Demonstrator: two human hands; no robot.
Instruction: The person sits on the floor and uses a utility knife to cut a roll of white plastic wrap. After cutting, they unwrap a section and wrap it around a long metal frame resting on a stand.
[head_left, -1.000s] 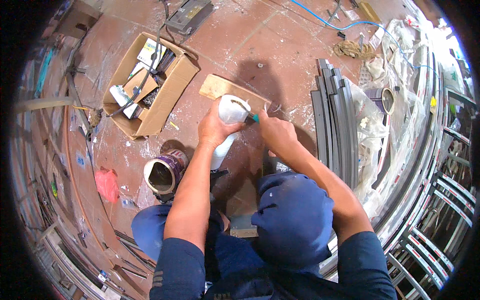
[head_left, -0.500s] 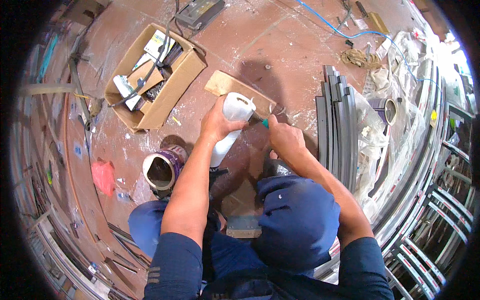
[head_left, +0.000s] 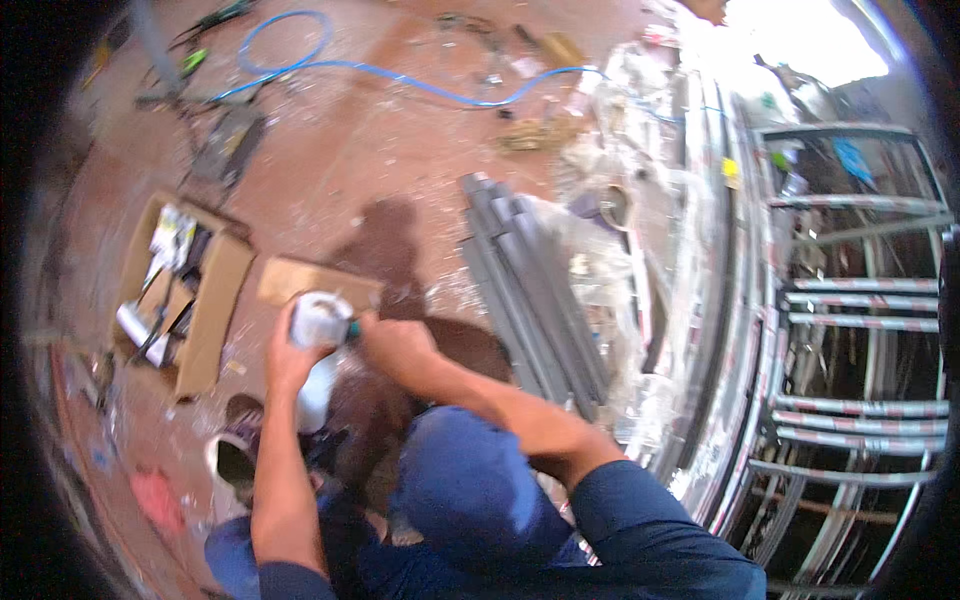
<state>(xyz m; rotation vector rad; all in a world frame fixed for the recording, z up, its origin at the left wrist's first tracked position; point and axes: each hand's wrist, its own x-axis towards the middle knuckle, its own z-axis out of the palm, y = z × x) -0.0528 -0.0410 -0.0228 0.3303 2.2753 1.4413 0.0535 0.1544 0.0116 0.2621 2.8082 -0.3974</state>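
My left hand [head_left: 288, 355] is wrapped round a white cylinder [head_left: 316, 392], which looks like a plastic bottle or tube; its round top end is turned up. From the right, my right hand [head_left: 400, 350] closes on a small tool with a green handle [head_left: 354, 331], held against the cylinder's upper rim. Blur and the cylinder hide the tool's tip, so its kind does not show. Just beyond both hands, a flat piece of wood [head_left: 290, 278] lies on the floor.
An open cardboard box [head_left: 222, 312] of mixed items stands on the left. Nearer me is an open can [head_left: 234, 462]. Grey bars [head_left: 530, 290] lie to the right, beside clear plastic sheeting [head_left: 600, 290] and metal frames [head_left: 860, 315]. A blue hose [head_left: 430, 90] crosses the far floor.
The view has swung to the right, so everything sits further left, and more metal frames show. The cylinder's top end faces up more. Both hands keep their hold.
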